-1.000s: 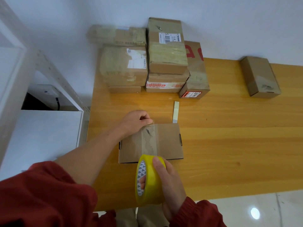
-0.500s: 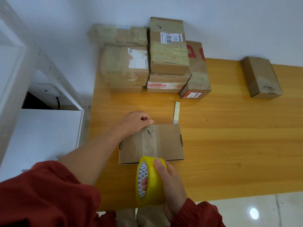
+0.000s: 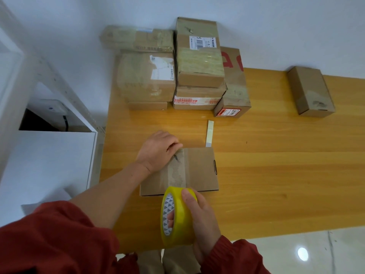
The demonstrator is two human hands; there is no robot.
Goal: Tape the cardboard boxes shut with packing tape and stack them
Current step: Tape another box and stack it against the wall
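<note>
Head view looks down on a wooden table (image 3: 276,165), smooth and honey-coloured with long grain lines. A flat cardboard box (image 3: 201,171) lies near its front edge, directly before the person. At the far left of the table a stack of boxes (image 3: 199,64) stands against the white wall; these are brown, mostly wrapped in glossy tape, and some carry printed labels. A lone box (image 3: 310,91) sits well apart at the far right. A narrow pale slip (image 3: 209,133) lies just beyond the flat box's far corner. A white cabinet (image 3: 47,159) stands left of the table. Nothing lies between the flat box and the stack but bare wood.

A wrinkled, clear tape strip (image 3: 176,171) runs across the flat box's lid from front to back. The left hand (image 3: 158,151) has its fingers curled onto the strip's far end at the box's far edge. The right hand (image 3: 203,218) is clamped on a yellow tape roll (image 3: 179,216) held upright at the near edge, thumb over the rim and fingers through the patterned core.
</note>
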